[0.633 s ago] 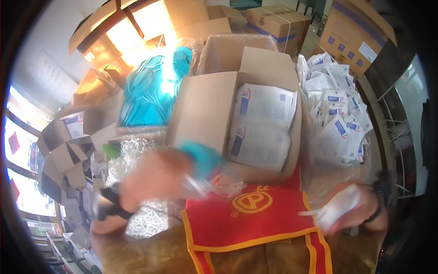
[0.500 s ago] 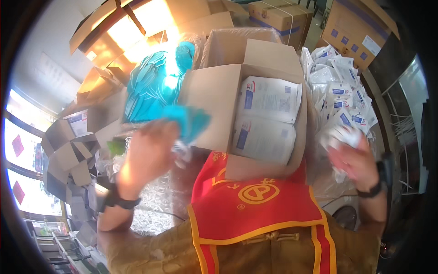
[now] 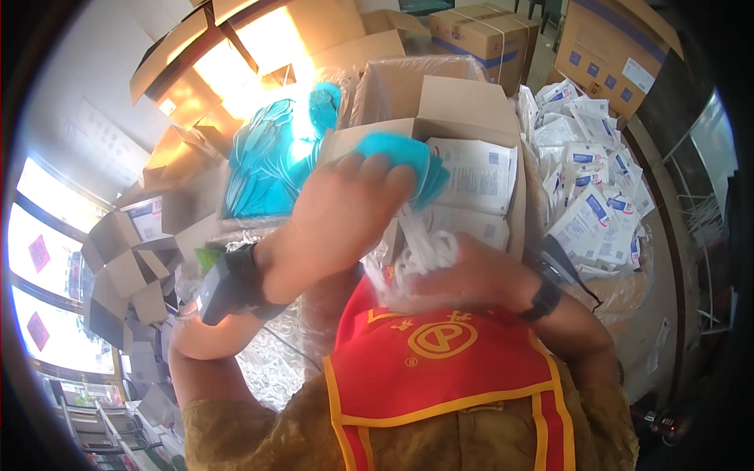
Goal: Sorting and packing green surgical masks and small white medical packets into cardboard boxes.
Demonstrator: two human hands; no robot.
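My left hand (image 3: pixel 345 204) is closed round a small stack of teal face masks (image 3: pixel 395 149), held over the near left side of an open cardboard box (image 3: pixel 458 97). White ear loops (image 3: pixel 424 250) hang from the stack in a loose bunch. Just below and to the right, my right hand (image 3: pixel 479 275) curls round these loops; its fingertips are partly hidden and smeared. Inside the box lie white printed packets (image 3: pixel 473 173) in two piles, partly covered by the masks and my hands.
Many more teal masks (image 3: pixel 267 153) heap in a carton at the left. A pile of white packets (image 3: pixel 597 180) lies at the right. Behind stand a plastic-lined carton (image 3: pixel 393 86) and a strapped box (image 3: pixel 475 35). Open cartons (image 3: pixel 126 275) crowd the far left.
My left hand has carried the teal masks right, over the box. My right hand has come in from the packet pile at the right to the ear loops; the white packet it held is gone from it.
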